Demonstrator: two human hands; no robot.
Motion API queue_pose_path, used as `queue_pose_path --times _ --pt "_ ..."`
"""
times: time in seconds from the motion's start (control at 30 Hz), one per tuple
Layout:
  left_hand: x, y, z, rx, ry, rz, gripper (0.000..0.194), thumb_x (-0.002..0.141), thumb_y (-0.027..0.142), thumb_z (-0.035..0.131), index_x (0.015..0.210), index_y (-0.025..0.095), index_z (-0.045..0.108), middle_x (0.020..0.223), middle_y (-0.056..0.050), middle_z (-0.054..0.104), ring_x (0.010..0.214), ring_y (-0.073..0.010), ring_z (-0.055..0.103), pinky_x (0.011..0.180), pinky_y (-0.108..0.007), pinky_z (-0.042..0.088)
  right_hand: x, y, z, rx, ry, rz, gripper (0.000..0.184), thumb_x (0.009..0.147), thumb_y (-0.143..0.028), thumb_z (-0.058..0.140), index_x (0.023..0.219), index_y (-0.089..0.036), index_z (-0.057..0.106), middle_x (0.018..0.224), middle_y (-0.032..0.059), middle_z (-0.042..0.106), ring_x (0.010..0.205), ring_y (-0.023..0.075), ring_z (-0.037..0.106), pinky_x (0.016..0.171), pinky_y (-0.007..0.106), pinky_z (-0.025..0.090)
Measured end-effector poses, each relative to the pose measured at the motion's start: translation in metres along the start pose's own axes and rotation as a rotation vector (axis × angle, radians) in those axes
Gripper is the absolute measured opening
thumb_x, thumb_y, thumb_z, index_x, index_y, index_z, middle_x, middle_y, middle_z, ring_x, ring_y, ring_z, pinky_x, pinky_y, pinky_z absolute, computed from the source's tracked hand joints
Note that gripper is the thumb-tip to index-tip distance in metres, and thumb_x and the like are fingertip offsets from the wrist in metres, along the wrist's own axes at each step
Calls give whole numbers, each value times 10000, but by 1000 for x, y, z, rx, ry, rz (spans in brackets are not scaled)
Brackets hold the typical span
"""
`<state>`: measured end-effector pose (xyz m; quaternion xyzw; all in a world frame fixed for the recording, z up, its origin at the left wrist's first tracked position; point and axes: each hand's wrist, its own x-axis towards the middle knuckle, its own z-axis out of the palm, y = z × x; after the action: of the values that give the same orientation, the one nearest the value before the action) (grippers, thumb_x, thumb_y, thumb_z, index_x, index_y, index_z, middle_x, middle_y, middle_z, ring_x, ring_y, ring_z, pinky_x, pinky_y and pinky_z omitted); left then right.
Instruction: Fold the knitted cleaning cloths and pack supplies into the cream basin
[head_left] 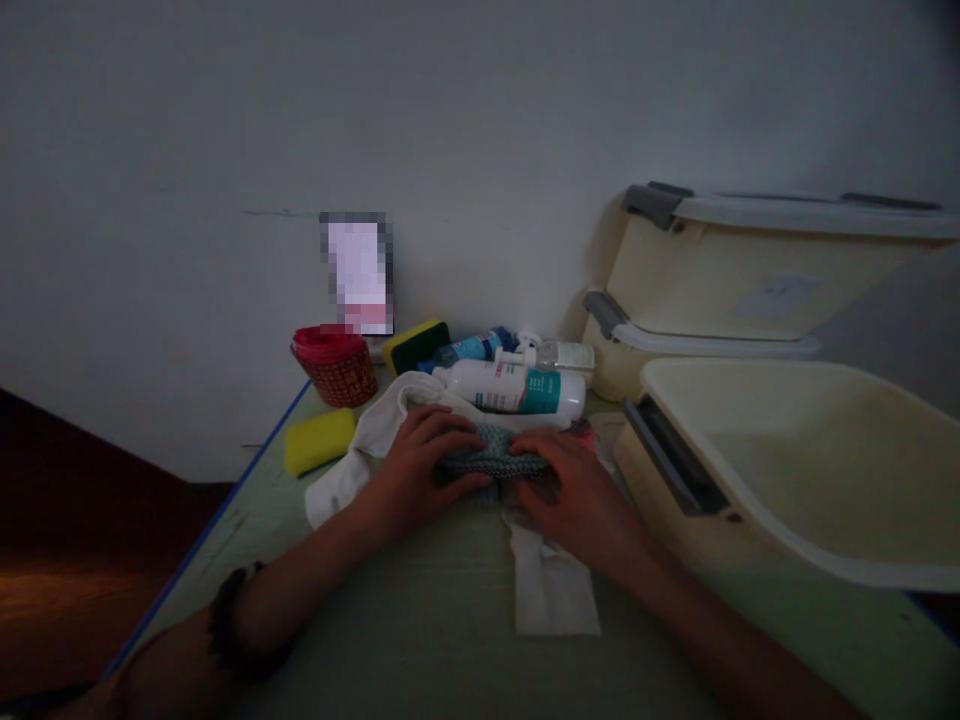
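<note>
A grey-green textured cloth (pixel 495 455), folded or rolled into a thick band, lies between my two hands near the table's middle. My left hand (pixel 420 465) grips its left end, with the fingers on top and the thumb along the near side. On the other end my right hand (pixel 574 485) pinches the cloth from above. White fabric (pixel 382 415) curves behind and to the left of my left hand. Below my right hand a white strip of fabric (pixel 555 590) hangs toward me across the tabletop; whether both white pieces are one is hidden.
Behind the cloth lie a white pump bottle (pixel 510 388), a blue bottle (pixel 472 347) and a clear bottle (pixel 566 356). Sponges (pixel 321 443) and a red basket (pixel 337 370) stand left. At right are an open cream bin (pixel 750 560) and a lidded box (pixel 720 280). A blurred-out phone-like screen (pixel 360 275) leans on the wall.
</note>
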<state>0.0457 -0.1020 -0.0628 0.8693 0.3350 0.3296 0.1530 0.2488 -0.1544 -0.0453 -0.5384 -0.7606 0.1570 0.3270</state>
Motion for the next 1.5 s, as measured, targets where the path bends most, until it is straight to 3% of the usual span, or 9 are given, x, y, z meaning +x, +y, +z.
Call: queue_pose_path --times 0.17,0.47,0.67,0.93,1.5 --pt "1 1 0 -36 9 11 271 744 320 664 1009 263 665 1016 -62 624 1071 -263 462 943 -458 365 0 -3 -2 -9 -7 3 194 763 -213 560 953 -182 579 1008 84 632 980 226 546 886 428 426" --pt "1 3 0 -73 12 -7 226 741 300 670 965 271 684 999 -61 623 1042 -257 477 930 -447 373 1 -3 -2 -49 34 -15 85 801 -167 518 845 -184 590 901 71 623 896 215 553 813 392 439" --pt "1 3 0 -5 3 18 211 744 289 674 945 226 652 996 -61 610 1034 -238 490 914 -420 399 0 -2 -1 -33 20 -31 81 815 -151 487 856 -190 546 896 62 595 889 202 535 795 372 441" --pt "1 3 1 22 -3 37 206 747 267 677 941 220 625 1000 -51 603 1033 -227 488 916 -417 406 -1 -4 0 -28 -13 -5 160 737 -97 517 868 -187 517 910 54 559 910 198 506 803 359 431" --pt "0 4 0 37 -28 20 280 758 262 667 1030 226 607 1039 -57 573 1050 -232 473 930 -433 406 -1 -3 -2 19 -16 -90 138 785 -86 484 869 -191 507 892 47 551 890 186 498 784 341 415"
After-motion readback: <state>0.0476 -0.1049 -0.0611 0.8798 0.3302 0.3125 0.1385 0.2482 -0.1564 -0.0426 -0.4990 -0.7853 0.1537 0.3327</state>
